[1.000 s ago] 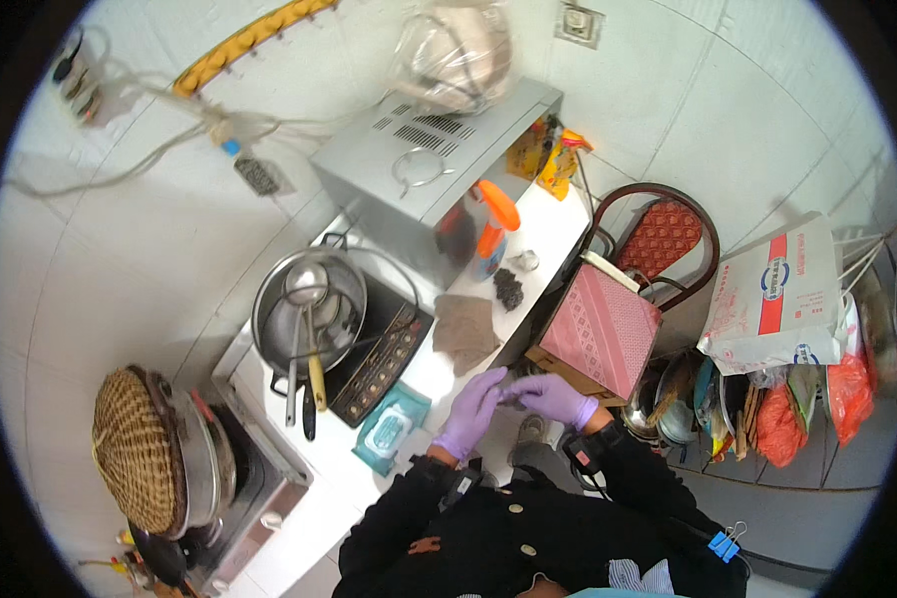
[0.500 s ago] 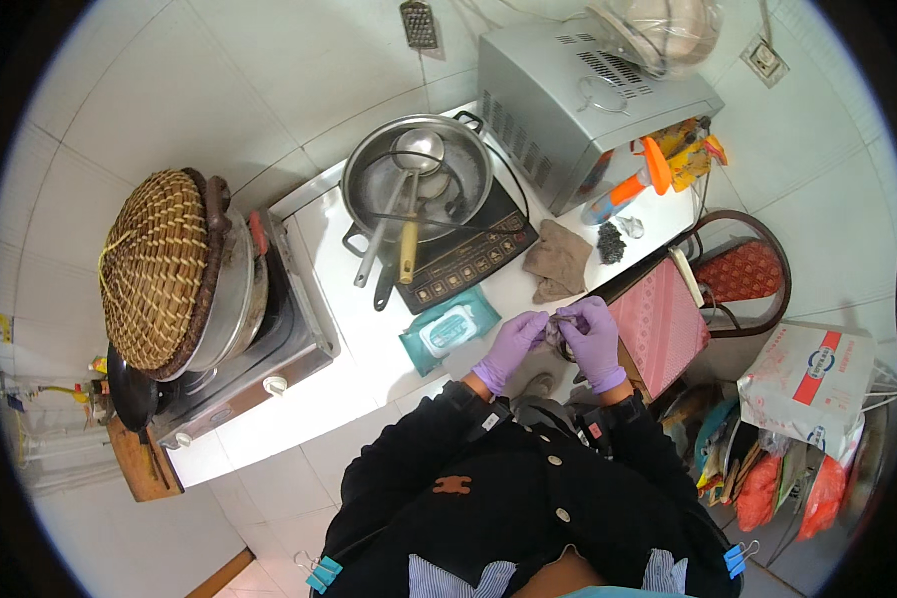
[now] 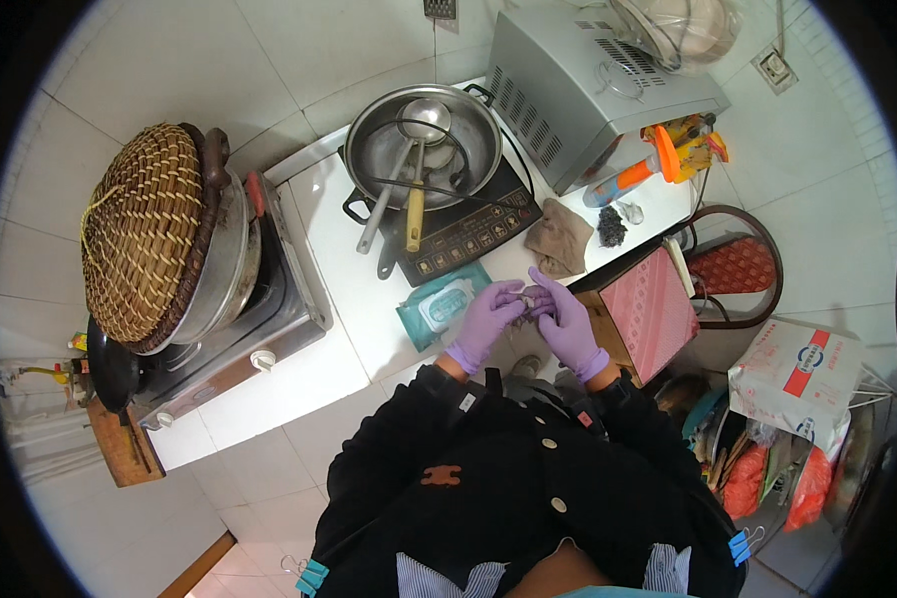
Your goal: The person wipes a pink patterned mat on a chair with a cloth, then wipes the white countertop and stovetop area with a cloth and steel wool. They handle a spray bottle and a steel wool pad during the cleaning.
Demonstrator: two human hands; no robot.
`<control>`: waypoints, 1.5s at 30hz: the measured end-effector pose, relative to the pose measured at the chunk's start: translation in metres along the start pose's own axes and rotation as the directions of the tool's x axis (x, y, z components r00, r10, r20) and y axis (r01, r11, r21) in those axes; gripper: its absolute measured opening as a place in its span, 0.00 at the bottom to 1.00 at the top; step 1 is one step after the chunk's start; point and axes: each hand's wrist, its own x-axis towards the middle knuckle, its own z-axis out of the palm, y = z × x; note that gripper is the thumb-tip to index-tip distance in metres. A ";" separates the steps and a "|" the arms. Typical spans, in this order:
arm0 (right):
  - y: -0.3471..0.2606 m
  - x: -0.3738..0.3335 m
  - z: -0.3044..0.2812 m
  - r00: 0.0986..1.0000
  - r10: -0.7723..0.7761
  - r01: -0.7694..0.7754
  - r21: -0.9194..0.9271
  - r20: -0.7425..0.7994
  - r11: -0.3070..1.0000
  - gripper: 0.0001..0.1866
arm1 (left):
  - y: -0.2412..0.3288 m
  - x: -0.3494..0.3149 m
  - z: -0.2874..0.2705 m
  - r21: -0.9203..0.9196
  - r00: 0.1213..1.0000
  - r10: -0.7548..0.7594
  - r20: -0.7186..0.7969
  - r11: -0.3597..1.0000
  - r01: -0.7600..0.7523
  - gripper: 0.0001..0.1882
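Observation:
Both hands wear purple gloves and meet in front of my body, just off the counter's front edge. The fingertips of my left hand [image 3: 483, 322] are pinched together near the wipes pack. My right hand [image 3: 568, 329] has its thumb and fingers bent toward the left one. Between them is a small greyish thing [image 3: 529, 301], mostly hidden by the fingers, whose kind I cannot make out. A teal pack of wipes [image 3: 443, 306] lies on the counter beside my left hand. Beyond my hands lie a crumpled brown cloth [image 3: 558, 239] and a dark scouring pad [image 3: 611, 227].
A steel pot [image 3: 369, 140] with a ladle [image 3: 389, 199] and a yellow-handled utensil [image 3: 415, 221] stands on a black induction cooker [image 3: 468, 237]. An orange-topped spray bottle [image 3: 628, 178] stands before a silver oven [image 3: 558, 100]. A woven lid [image 3: 140, 239] covers a pot at left. A pink-topped box [image 3: 653, 314] is at right.
The whole view has shifted slightly. My hands have moved a little left, nearer the wipes pack. The greyish thing between them is now more covered by my fingers.

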 end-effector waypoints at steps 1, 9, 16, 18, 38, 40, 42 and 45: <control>-0.002 -0.001 0.001 0.995 -0.102 0.102 -0.015 0.017 0.995 0.36 | 0.000 -0.001 0.002 -0.055 1.000 -0.016 -0.006 0.998 0.016 0.15; -0.015 -0.004 0.006 0.985 -0.120 0.129 -0.067 0.126 0.989 0.40 | 0.006 -0.006 -0.014 0.135 0.998 0.035 0.051 0.990 -0.042 0.16; 0.000 0.006 -0.011 0.961 -0.271 0.276 -0.136 0.052 0.952 0.33 | 0.008 -0.030 -0.048 0.018 0.977 0.051 -0.207 0.999 -0.048 0.12; 0.009 0.008 -0.023 0.981 -0.194 0.195 -0.080 0.016 0.978 0.34 | 0.009 -0.038 -0.065 0.032 0.966 0.117 -0.229 0.993 -0.113 0.12; 0.104 -0.007 -0.153 0.966 -0.011 0.027 0.059 -0.260 0.998 0.29 | -0.008 -0.054 -0.030 -0.084 0.956 0.081 -0.283 0.990 -0.109 0.07; 0.114 -0.012 -0.167 0.959 -0.017 0.018 -0.001 -0.284 1.000 0.28 | -0.009 -0.051 -0.020 0.085 0.967 0.138 -0.214 0.989 -0.122 0.13; 0.126 -0.016 -0.181 0.941 -0.062 0.039 -0.076 -0.334 0.996 0.27 | -0.014 -0.041 -0.005 0.139 0.968 0.149 -0.200 0.983 -0.123 0.22; 0.146 -0.025 -0.201 0.893 0.010 -0.007 0.009 -0.450 1.000 0.26 | -0.020 -0.030 0.012 0.012 0.956 0.046 -0.290 0.999 -0.045 0.32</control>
